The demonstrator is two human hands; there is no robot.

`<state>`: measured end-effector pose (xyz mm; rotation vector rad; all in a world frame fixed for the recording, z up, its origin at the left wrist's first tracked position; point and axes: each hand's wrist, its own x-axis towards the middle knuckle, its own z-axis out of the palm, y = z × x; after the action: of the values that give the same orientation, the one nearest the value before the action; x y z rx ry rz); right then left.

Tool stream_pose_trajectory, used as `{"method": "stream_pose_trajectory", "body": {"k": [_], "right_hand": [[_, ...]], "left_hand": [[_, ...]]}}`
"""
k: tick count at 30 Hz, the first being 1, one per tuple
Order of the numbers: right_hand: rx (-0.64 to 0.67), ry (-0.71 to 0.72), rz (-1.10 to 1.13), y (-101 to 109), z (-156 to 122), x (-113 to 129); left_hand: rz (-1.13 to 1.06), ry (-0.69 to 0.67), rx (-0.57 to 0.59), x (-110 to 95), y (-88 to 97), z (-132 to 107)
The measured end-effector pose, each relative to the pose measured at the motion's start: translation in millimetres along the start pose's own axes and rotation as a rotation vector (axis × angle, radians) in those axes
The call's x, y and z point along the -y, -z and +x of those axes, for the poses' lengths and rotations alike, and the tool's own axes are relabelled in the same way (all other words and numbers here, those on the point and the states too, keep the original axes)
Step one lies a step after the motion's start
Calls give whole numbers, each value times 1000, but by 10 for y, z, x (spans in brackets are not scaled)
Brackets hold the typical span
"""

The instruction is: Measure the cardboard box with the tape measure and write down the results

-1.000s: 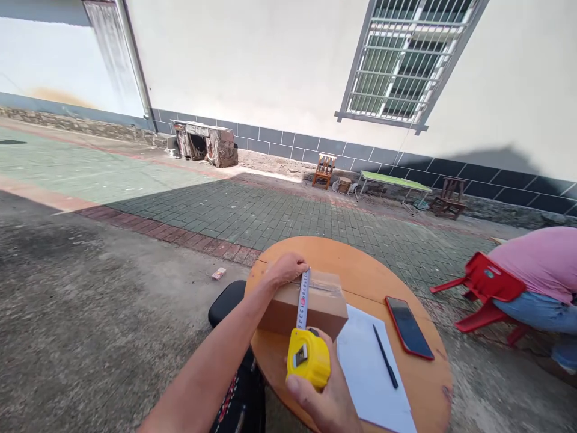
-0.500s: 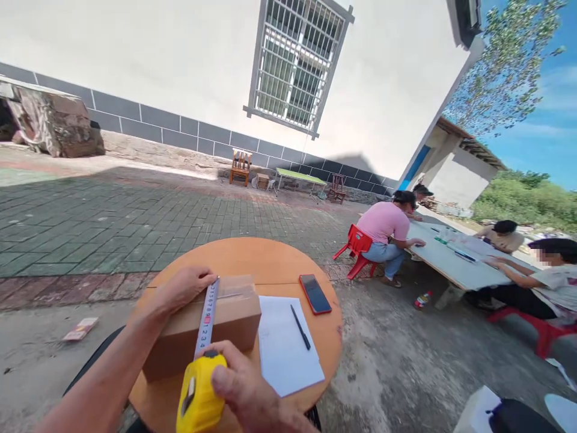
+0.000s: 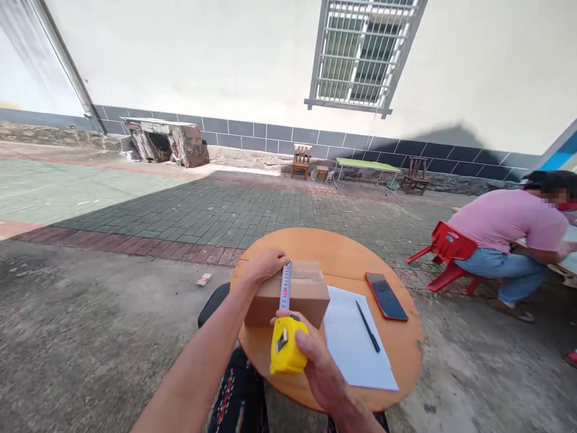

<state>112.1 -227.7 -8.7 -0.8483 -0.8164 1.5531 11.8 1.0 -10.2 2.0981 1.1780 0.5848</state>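
- Holding tape blade (image 3: 285, 288) across the top of a cardboard box (image 3: 309, 305), one hand per end, likely so it lies straight enough to read.
- Left hand (image 3: 269, 264): fingers curled closed on the blade's tip at the box's far edge, probably pinning the zero end. Exact finger contact too small to make out.
- Right hand (image 3: 318, 350): wrapped round the yellow tape case (image 3: 287, 346), thumb on its side. Case hangs off the near side of the box, presumably so the blade can run past the near top edge.
- Box sits on the left part of a round wooden table (image 3: 336, 243), in front of the person; looks like a spot picked for easy reach by both arms.
- White paper (image 3: 354, 343) lies just right of the box, black pen (image 3: 368, 326) on it. Handy for notes, I'd guess. Phone (image 3: 386, 296) lies farther right, off the sheet.
- Box look: plain brown, top closed, shiny packing tape along the seam. Edges look square, no dents I can see.
- Blade look: pale, dark numerals, one red mark partway. Fine graduations unreadable here.
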Motion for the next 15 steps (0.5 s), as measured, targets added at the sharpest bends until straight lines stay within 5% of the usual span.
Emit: {"method": "stream_pose_trajectory", "body": {"k": [15], "right_hand": [[-85,75,-23,28,46,-155]], "left_hand": [[-1,-13,7,-55,2,-21]]}}
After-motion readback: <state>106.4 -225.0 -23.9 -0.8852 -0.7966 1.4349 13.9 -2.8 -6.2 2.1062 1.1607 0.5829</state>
